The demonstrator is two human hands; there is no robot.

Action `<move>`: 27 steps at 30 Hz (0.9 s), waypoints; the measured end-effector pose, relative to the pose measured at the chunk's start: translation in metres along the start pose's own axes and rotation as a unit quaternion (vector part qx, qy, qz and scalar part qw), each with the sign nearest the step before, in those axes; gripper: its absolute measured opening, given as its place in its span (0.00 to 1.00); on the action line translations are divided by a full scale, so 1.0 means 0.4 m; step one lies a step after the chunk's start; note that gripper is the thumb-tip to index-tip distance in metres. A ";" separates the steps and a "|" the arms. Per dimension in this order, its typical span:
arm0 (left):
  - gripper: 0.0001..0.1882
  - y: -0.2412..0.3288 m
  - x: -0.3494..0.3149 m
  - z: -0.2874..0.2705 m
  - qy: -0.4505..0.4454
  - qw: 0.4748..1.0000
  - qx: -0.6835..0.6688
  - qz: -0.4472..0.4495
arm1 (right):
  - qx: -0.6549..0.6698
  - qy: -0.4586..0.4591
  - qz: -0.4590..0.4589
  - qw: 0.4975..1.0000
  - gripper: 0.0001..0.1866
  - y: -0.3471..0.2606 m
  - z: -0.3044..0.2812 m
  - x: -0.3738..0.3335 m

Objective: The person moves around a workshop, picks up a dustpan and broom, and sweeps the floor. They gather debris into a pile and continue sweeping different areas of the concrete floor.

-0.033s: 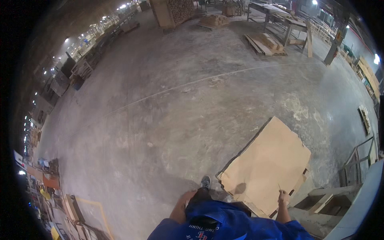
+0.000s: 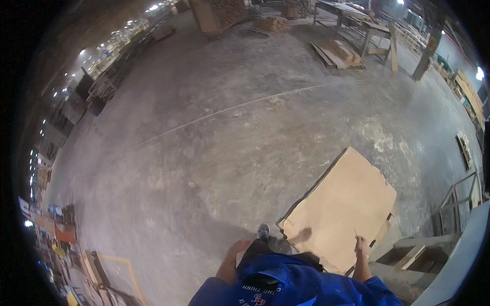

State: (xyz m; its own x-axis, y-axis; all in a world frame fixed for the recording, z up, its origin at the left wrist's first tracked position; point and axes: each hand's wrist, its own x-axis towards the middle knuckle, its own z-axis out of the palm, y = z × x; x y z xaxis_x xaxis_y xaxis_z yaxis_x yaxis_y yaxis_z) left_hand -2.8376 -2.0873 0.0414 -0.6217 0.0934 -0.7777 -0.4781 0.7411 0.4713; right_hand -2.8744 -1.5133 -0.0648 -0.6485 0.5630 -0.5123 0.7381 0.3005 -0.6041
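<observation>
My right hand [image 2: 361,246] is closed around a thin, pointed stick-like thing [image 2: 356,232], too small to tell its kind. It is above the right side of a large tan cardboard sheet [image 2: 344,204]. The sheet has ragged edges and a dark border along its left side; what lies under it is mostly hidden. By my left thigh hangs my left hand [image 2: 240,247], apart from the sheet. Its fingers are not distinct. A small hand-like shadow falls on the cardboard near its lower left edge.
Right of the sheet stands a pale wooden frame [image 2: 413,257] with openings, beside a light panel [image 2: 467,255]. A workbench [image 2: 352,15] and stacked boards [image 2: 339,53] are at the far right. Boards [image 2: 94,268] lean at the lower left. My shoe [image 2: 263,232] is left of the sheet.
My left hand has risen slightly by my thigh. My right hand has shifted a little up the view, still with the thin thing. The shadow on the cardboard has changed shape.
</observation>
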 end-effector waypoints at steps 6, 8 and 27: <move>0.23 0.003 0.106 -0.286 0.065 0.945 -0.317 -0.037 | -0.156 -0.160 -0.240 0.945 0.15 -0.270 0.209 -0.064; 0.21 0.087 0.207 -0.334 0.049 0.936 -0.343 -0.064 | -0.082 -0.198 -0.043 0.976 0.21 -0.304 0.240 -0.099; 0.21 1.425 1.260 -0.732 -0.086 0.986 0.107 0.094 | -0.115 -0.051 -0.131 0.983 0.15 -1.075 0.290 0.989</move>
State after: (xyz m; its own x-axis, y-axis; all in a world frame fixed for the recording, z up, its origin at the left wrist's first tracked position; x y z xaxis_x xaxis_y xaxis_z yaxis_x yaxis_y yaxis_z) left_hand -3.6051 -1.8126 0.0397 -0.5639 0.3406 -0.7523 -0.2109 0.8214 0.5300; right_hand -3.4699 -1.5092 -0.0785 -0.8283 0.3674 -0.4229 0.5587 0.5976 -0.5751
